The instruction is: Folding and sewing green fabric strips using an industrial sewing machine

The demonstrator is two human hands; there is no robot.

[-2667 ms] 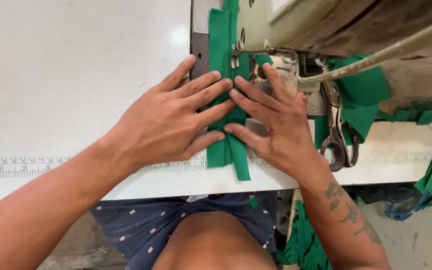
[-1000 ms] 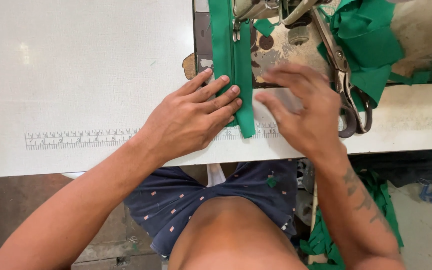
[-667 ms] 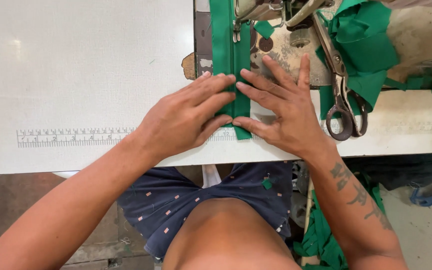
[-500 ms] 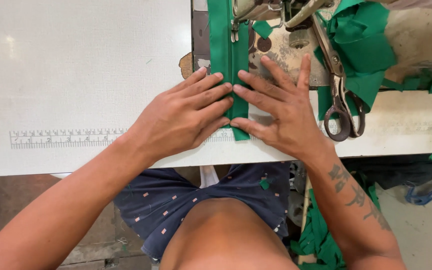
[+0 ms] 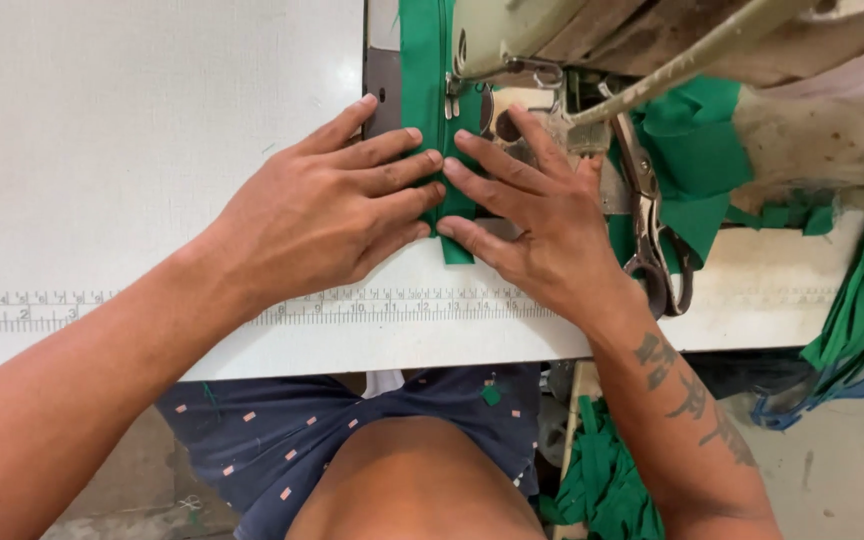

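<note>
White laminate sewing table (image 5: 132, 120) with printed ruler strip | left hand (image 5: 317, 215), right hand (image 5: 542, 225): fingers flat, unclenched, pressing narrow green fabric strip (image 5: 422, 90) | steel scissors (image 5: 652, 240) at 3 o'clock

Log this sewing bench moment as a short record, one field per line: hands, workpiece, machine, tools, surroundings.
left hand: left hand flat, fingertips pressing the green fabric strip
right hand: right hand flat, pressing the strip's other edge
workpiece: strip runs under the sewing machine
tools: scissors lie right of the right hand
surface: white table with a printed ruler along its front
surroundings: green fabric scraps beside the machine
</note>
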